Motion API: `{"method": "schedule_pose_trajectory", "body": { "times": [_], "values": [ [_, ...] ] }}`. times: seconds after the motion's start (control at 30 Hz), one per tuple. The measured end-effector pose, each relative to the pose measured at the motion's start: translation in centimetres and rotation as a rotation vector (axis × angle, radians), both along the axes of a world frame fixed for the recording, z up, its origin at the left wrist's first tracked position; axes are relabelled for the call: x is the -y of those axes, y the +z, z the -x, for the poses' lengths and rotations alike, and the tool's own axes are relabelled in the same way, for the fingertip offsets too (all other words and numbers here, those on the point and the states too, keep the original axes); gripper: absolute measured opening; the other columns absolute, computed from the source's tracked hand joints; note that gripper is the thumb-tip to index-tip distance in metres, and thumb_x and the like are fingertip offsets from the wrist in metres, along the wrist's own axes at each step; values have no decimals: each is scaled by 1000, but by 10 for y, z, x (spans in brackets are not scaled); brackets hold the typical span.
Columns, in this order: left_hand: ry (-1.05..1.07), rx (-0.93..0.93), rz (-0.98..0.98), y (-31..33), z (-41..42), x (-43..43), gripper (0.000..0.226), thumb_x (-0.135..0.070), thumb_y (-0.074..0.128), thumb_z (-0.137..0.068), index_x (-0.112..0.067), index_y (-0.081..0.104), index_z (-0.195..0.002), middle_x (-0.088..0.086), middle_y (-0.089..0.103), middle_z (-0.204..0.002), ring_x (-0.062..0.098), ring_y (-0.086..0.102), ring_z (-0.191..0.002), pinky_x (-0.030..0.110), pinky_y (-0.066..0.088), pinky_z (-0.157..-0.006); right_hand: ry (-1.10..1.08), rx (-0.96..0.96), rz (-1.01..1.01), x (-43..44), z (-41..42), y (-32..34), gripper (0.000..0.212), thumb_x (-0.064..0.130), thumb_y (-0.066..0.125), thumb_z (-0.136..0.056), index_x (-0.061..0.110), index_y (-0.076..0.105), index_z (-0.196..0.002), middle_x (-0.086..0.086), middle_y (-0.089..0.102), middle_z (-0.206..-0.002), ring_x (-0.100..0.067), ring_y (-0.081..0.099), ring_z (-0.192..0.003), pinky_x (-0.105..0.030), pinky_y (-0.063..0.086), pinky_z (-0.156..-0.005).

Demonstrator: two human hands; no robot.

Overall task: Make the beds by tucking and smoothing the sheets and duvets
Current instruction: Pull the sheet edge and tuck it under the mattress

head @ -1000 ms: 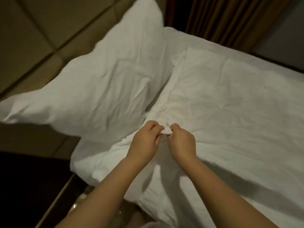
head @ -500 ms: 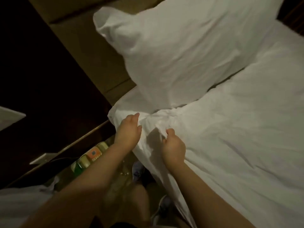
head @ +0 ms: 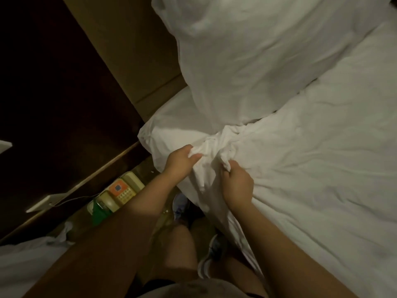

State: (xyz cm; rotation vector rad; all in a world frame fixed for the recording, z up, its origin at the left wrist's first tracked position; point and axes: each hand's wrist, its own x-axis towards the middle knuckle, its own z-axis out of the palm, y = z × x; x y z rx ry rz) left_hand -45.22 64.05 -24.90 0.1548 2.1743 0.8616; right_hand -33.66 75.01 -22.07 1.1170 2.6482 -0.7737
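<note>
A white duvet (head: pixel 311 168) covers the bed, its near top corner bunched into folds at the bed's edge. My left hand (head: pixel 180 162) grips a fold of that corner from the left. My right hand (head: pixel 236 186) grips another bunch of the same duvet just to the right. Beneath the corner shows the white bottom sheet (head: pixel 171 130). A large white pillow (head: pixel 247 61) leans against the tan padded headboard (head: pixel 129 50) just beyond the hands.
A nightstand (head: pixel 90 214) stands left of the bed, carrying a cream telephone (head: pixel 120 192) with an orange keypad panel. A second white bed (head: pixel 25 265) shows at lower left. My legs and shoes fill the narrow gap beside the bed.
My left hand went from resting on the sheet to gripping the duvet corner. The corner is now bunched up between both hands, and the view has shifted closer.
</note>
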Motion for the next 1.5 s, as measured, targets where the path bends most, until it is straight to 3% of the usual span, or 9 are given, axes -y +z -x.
{"method": "schedule_pose_trajectory", "body": {
  "times": [0.1, 0.27, 0.43, 0.8, 0.93, 1.17, 1.33, 1.43, 1.5],
  "values": [
    [61, -11, -193, 53, -28, 3, 23, -33, 55, -92, -11, 53, -91, 3, 57, -86, 29, 57, -92, 36, 45, -78, -161, -93, 6, 2, -5, 42, 31, 23, 33, -102, 9, 58, -90, -2, 57, -81, -23, 58, -81, -27, 31, -69],
    [108, -47, -399, 157, -69, -21, 31, -31, 55, -93, -5, 57, -109, 8, 61, -103, 24, 57, -96, 45, 50, -90, -512, -508, -49, -23, -11, 163, 28, 23, 44, -100, 6, 64, -91, -7, 61, -83, -22, 54, -82, -22, 27, -65],
    [175, -89, -630, 243, -92, -33, 19, -24, 58, -91, -6, 61, -90, 15, 65, -86, 30, 63, -81, 41, 54, -66, -303, -554, -169, -13, -36, 266, 51, 31, 24, -83, 10, 68, -101, -16, 67, -106, -34, 58, -99, -34, 32, -76],
    [306, 470, -580, 234, -82, -20, 20, 2, 39, -92, 6, 58, -91, 11, 59, -57, 18, 55, -47, 20, 46, -38, -124, -106, -207, 37, -35, 207, 25, 18, 41, -97, 12, 61, -111, -12, 59, -116, -32, 57, -106, -37, 42, -84],
    [203, 760, -580, 229, -65, -20, 39, -42, 52, -93, -6, 64, -101, 15, 71, -96, 29, 66, -91, 42, 56, -76, -212, -80, -243, 46, -34, 191, 26, 18, 41, -99, 14, 61, -115, -10, 59, -116, -29, 57, -105, -32, 43, -86],
    [-15, 721, -312, 222, -60, -30, 11, -1, 51, -89, 0, 55, -79, 13, 56, -64, 19, 50, -52, 21, 43, -40, -313, -162, -166, 61, -63, 183, 36, 43, 45, -96, 19, 62, -118, -5, 63, -113, -24, 58, -102, -30, 39, -76],
    [-57, 722, -310, 227, -67, -35, 21, 10, 45, -87, -1, 49, -71, 10, 51, -49, 14, 48, -38, 12, 29, -33, -362, -107, -98, 79, -96, 151, 75, 44, 63, -85, 24, 27, -148, -1, 36, -148, -23, 34, -135, -34, 26, -110],
    [-220, 579, -454, 265, -72, -55, 25, 14, 44, -87, -5, 48, -69, 6, 49, -42, 6, 43, -27, 9, 27, -30, -594, -142, -430, 70, -99, 149, 99, 40, 87, -54, 20, 37, -137, -7, 55, -132, -27, 53, -118, -45, 43, -96],
    [-318, 532, -569, 301, -63, -61, 26, 14, 46, -87, -5, 49, -70, 1, 48, -40, 4, 41, -28, 10, 26, -30, -699, -376, -704, 55, -93, 169, 71, 27, 74, -55, 24, 44, -119, -7, 64, -111, -24, 51, -104, -39, 42, -90]
  ]
}}
